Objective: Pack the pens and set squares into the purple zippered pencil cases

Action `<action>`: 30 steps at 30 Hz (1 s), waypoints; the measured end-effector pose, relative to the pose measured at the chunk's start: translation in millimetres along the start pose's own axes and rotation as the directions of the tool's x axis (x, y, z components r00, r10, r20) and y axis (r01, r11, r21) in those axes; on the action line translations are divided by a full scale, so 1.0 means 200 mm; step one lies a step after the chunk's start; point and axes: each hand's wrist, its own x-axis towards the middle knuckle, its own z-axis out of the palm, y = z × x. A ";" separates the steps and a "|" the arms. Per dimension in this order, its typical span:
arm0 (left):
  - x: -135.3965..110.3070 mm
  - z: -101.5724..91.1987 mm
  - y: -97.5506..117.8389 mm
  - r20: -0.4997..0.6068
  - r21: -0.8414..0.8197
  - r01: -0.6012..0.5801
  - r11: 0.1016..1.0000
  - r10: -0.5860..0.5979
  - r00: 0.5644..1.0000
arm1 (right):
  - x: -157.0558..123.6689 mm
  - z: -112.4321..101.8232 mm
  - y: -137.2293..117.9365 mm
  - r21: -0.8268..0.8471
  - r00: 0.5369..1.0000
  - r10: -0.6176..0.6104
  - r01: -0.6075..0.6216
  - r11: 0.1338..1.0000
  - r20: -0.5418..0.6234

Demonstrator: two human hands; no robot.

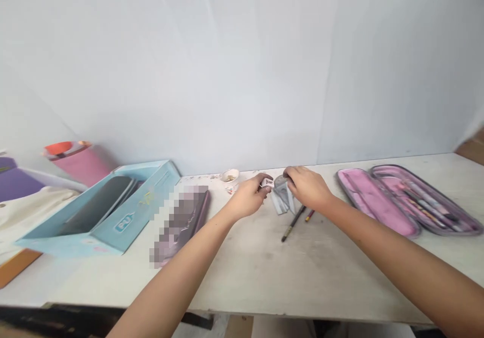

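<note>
My left hand [247, 195] pinches a small white eraser [268, 182] with dark print between thumb and fingers. Close to its right, my right hand [308, 185] has its fingers curled down at the top of some clear rulers and set squares [280, 202]. Whatever those fingertips grip is hidden. Below the right hand lie a dark pencil [293, 224] and a second pencil [309, 216], partly covered by the wrist. An open pink pencil case [381, 204] holding several pens and pencils lies to the right.
Left of my hands is a closed dark pencil case [198, 212], partly pixelated. Farther left, a light blue box [109, 237] holds a grey case [100, 202]. A small white cup [230, 176] stands by the wall, near a pink roll-shaped item [83, 164] behind the box.
</note>
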 end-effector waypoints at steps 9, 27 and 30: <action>0.59 0.59 0.46 0.098 -0.367 -0.137 0.920 0.185 0.978 | -0.28 -0.22 0.68 0.348 0.987 0.132 -0.093 0.933 -0.091; 0.90 1.26 0.66 0.226 0.379 -0.406 0.831 0.343 0.912 | -0.34 -0.07 1.53 -0.178 0.897 0.441 -0.429 0.885 0.027; 0.86 1.22 0.63 0.233 0.360 -0.398 0.844 0.332 0.914 | -0.32 -0.06 1.50 -0.153 0.913 0.405 -0.392 0.907 0.060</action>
